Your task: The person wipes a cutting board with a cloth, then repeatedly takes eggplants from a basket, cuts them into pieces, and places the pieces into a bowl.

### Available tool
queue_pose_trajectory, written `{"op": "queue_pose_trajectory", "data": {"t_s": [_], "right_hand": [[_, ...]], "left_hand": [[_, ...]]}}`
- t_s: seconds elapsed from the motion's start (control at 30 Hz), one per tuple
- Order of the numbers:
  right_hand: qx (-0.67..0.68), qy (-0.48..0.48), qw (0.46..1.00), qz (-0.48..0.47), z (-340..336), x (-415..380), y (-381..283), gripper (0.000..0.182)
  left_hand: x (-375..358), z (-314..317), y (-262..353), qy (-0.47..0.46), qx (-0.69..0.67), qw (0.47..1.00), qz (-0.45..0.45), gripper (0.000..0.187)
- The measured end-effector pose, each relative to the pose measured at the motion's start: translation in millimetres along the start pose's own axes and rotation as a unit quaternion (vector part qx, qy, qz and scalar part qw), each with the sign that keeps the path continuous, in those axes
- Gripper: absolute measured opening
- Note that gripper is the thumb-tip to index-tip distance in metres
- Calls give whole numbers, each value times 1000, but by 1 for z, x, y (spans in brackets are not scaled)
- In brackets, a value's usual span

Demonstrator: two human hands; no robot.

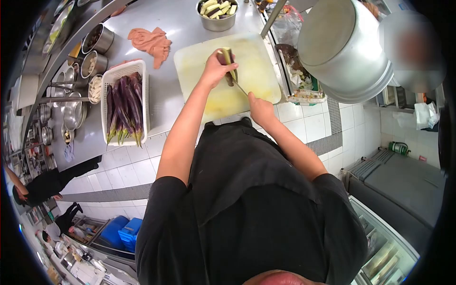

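On the pale cutting board my left hand is closed around cut eggplant pieces, with pale flesh and dark skin showing. My right hand grips the handle of a knife, whose blade reaches to the lower end of the eggplant. To the left, a white basket holds several whole purple eggplants. Beyond the board's far edge stands a metal pot with cut eggplant chunks in it.
An orange cloth lies on the steel table. Metal bowls stand at the left. A large metal pot and a bin of scraps are at the right. Two people are at the lower left.
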State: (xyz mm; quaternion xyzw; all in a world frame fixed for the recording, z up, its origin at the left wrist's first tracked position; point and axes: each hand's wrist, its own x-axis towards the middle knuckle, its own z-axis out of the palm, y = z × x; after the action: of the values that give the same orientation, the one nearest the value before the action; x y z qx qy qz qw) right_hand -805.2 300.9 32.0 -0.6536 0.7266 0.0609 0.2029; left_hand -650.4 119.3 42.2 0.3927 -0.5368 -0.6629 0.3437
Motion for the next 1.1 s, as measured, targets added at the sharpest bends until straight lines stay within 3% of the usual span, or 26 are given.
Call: {"op": "queue_pose_trajectory", "data": {"t_s": [0.1,0.17,0.2,0.27,0.3,0.37,0.4,0.47,0.5,0.57,0.6,0.67,0.7,0.77,0.8,0.87,0.9,0.97,1.1], "right_hand": [[42,-5,999,-9,-4,-6,16,29],[65,-12,998,-6,-7,-12,30,30],[79,-13,996,-29,-4,-19,40,34],[94,-15,994,-54,-4,-31,45,37],[94,-32,994,-43,-14,-40,44,38],[91,-48,994,-32,-24,-48,41,39],[93,-54,994,-23,-26,-51,39,39],[90,-60,994,-16,-27,-54,34,38],[93,-53,994,-17,-25,-53,31,37],[93,-44,994,-20,-21,-46,23,36],[88,-31,995,-42,-16,-41,18,34],[64,-9,995,-80,-16,-31,1,28],[63,-12,995,-79,-16,-24,-8,28],[30,0,994,-107,-15,-8,-23,26],[28,-2,994,-110,-15,-1,-27,26],[-5,13,991,-131,-16,10,-33,28],[-6,11,991,-131,-15,14,-32,28],[-48,33,987,-150,-13,21,-29,31],[-104,36,983,-147,-37,10,-35,31]], "left_hand": [[-18,-34,-14,50,-81,995,14,66],[-38,-48,-20,249,75,966,-15,75],[-48,-54,-30,250,78,965,-16,75],[-66,-64,-51,373,361,853,57,73],[-75,-67,-49,375,361,852,55,73],[-88,-73,-42,241,586,751,188,63],[-87,-78,-47,243,585,751,186,63],[-85,-86,-55,-43,621,757,198,55],[-86,-83,-50,-39,620,758,198,55],[-89,-68,-33,1,631,775,38,48],[-92,-60,-34,2,630,776,37,48],[-98,-49,-36,256,444,859,17,46],[-97,-50,-43,256,442,859,15,46],[-97,-53,-65,206,139,961,-122,46],[-104,-54,-69,209,137,960,-123,46],[-120,-58,-79,165,399,897,91,45],[-123,-60,-75,165,397,898,89,45],[-125,-65,-65,79,523,820,219,44],[-120,-70,-75,92,500,830,232,44]]}}
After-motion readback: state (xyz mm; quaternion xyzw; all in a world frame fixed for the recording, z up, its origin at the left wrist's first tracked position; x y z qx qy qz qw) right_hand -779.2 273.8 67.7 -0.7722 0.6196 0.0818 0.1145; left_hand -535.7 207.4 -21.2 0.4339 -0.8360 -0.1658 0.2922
